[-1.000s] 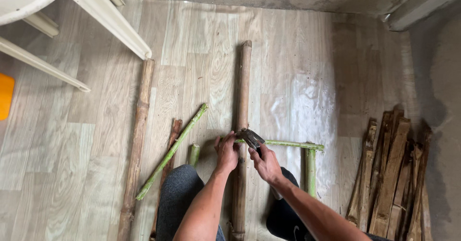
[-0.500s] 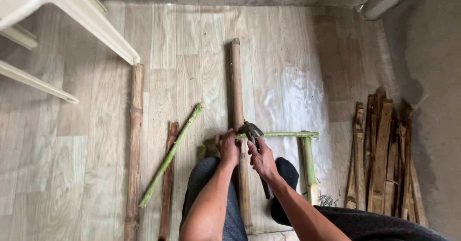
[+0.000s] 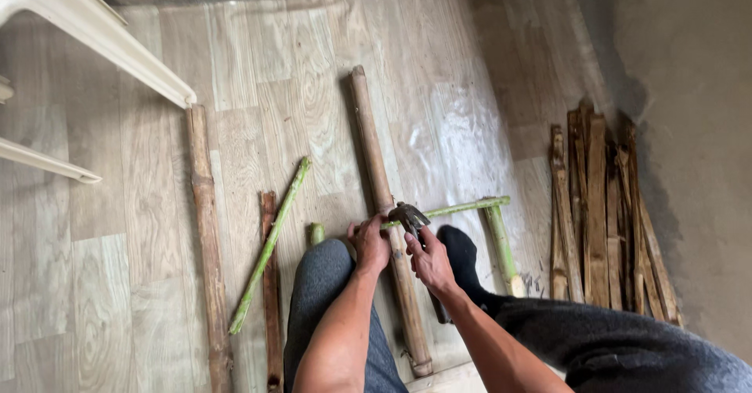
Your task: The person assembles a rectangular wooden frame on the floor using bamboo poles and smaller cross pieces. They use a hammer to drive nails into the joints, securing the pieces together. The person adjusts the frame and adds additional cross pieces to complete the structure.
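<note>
Partly hidden, dark tool point(image 3: 410, 218) in both closed hands point(image 3: 401, 249) over brown bamboo pole point(image 3: 381, 189).

There are no packages, labels, signs or screens anywhere in view.
</note>
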